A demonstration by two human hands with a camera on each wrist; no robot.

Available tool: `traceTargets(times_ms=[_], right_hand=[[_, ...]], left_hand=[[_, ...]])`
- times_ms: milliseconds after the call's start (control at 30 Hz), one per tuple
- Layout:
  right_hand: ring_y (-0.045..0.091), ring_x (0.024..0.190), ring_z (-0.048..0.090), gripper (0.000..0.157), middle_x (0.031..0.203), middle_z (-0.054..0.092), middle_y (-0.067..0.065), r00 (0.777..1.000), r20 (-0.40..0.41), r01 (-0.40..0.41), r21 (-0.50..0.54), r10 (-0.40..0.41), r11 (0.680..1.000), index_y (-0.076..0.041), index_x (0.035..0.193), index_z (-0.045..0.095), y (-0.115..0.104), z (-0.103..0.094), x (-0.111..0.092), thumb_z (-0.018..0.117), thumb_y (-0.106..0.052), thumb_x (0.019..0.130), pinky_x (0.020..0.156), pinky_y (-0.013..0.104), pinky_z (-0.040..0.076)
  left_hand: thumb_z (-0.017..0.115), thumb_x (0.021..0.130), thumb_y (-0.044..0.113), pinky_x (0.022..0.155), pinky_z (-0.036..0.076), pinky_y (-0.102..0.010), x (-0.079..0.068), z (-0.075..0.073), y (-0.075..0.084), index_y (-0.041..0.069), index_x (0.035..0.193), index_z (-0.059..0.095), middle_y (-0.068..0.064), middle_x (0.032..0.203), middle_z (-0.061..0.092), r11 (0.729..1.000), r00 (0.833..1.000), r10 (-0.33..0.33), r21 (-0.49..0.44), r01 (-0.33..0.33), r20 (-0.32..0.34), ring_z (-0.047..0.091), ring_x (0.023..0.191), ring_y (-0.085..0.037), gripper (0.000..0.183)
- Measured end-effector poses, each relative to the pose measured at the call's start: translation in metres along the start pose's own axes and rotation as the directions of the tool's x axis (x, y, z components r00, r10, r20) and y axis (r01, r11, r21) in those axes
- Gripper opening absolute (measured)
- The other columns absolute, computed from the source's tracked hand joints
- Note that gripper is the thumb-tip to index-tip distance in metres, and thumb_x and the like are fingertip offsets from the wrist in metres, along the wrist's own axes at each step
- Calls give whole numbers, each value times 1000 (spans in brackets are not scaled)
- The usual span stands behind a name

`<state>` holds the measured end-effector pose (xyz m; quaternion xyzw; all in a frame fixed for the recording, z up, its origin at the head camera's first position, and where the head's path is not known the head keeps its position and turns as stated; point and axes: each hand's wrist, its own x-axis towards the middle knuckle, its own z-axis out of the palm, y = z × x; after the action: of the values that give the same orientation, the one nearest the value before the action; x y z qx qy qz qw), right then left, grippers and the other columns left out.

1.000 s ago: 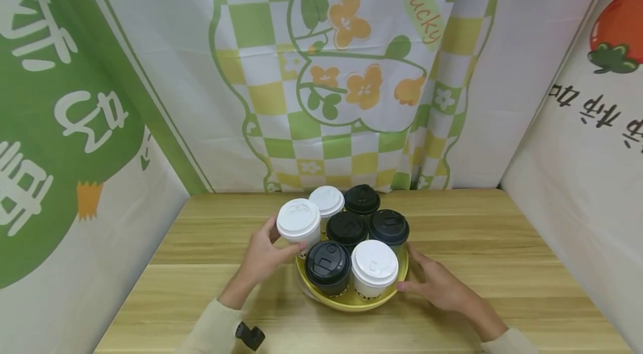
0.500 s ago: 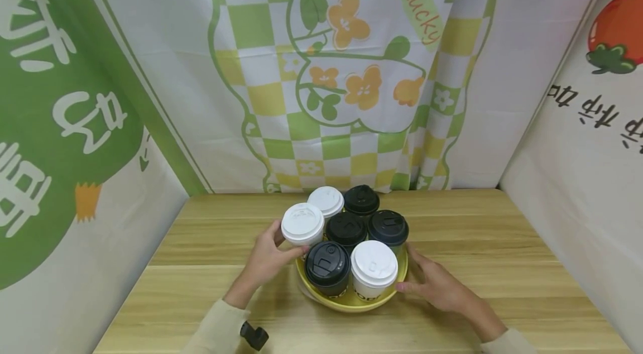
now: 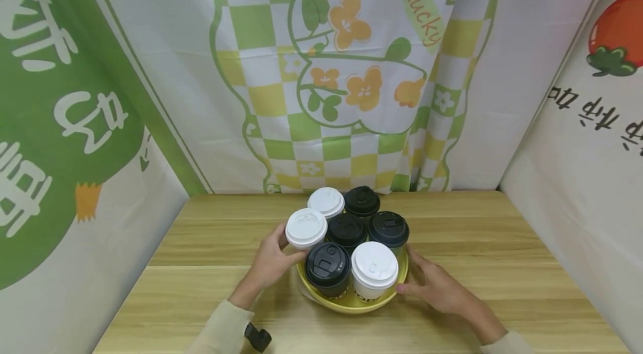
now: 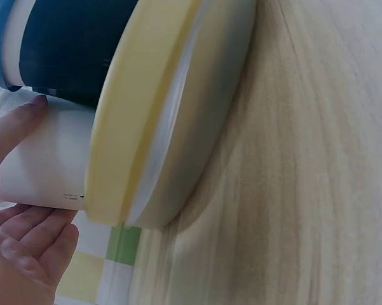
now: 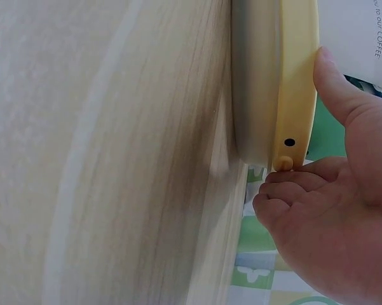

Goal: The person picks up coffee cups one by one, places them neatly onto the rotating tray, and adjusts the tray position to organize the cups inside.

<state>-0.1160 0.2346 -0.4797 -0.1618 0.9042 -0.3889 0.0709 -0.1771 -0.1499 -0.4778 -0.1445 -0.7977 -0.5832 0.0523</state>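
Observation:
My left hand grips a white paper coffee cup with a white lid, thumb on one side and fingers on the other. In the left wrist view that cup has its lower end at the rim of a round yellow tray. Across the tray, my right hand holds the edge, thumb at the rim and curled fingers against the outer wall beside a small yellow knob. Several other lidded cups stand close together in the tray, among them a black-lidded cup and a white cup in front.
The tray stands on a wood-grain table. A checked curtain hangs just behind the table. Printed cloth walls close in both sides. A small black device sits at the left sleeve.
My left hand has brought the white cup down and a little to the right, in among the other cups. My right hand has stayed at the tray's edge.

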Motion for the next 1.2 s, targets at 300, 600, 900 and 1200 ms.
traceTargets(times_ms=[300, 600, 900, 1200], right_hand=[[52, 156, 26, 114, 170, 19, 34, 1000, 8, -12, 6, 12, 1000, 10, 165, 13, 0, -1, -1, 76, -51, 93, 126, 64, 27], [52, 155, 29, 115, 169, 22, 34, 1000, -3, 9, -35, -9, 999, 11, 164, 15, -2, -2, 0, 76, -54, 92, 125, 63, 27], [51, 155, 32, 113, 169, 25, 31, 998, 5, 60, -101, -60, 993, 7, 166, 15, 1, -7, 0, 72, -60, 94, 126, 63, 26], [54, 152, 36, 108, 167, 30, 34, 999, -35, 16, -173, -23, 985, 5, 166, 19, 5, -21, -5, 67, -62, 96, 124, 66, 30]], left_hand=[[84, 78, -7, 122, 44, -52, -3, 3, -3, -11, 148, 48, -30, 146, 60, 1000, 1000, -4, 23, 4, 7, 58, 139, -46, 79], [85, 79, -4, 125, 39, -55, -6, 1, -4, -9, 152, 44, -29, 150, 57, 999, 999, 7, 46, -9, 37, 53, 144, -45, 83], [89, 87, 25, 129, 32, -56, -15, -19, -6, 9, 158, 43, -18, 161, 51, 991, 995, -51, 128, 40, 83, 45, 153, -38, 86], [79, 94, 21, 126, 35, -63, -27, -45, -13, 3, 163, 34, -19, 165, 45, 929, 992, -49, 370, 1, 119, 42, 153, -42, 84]])
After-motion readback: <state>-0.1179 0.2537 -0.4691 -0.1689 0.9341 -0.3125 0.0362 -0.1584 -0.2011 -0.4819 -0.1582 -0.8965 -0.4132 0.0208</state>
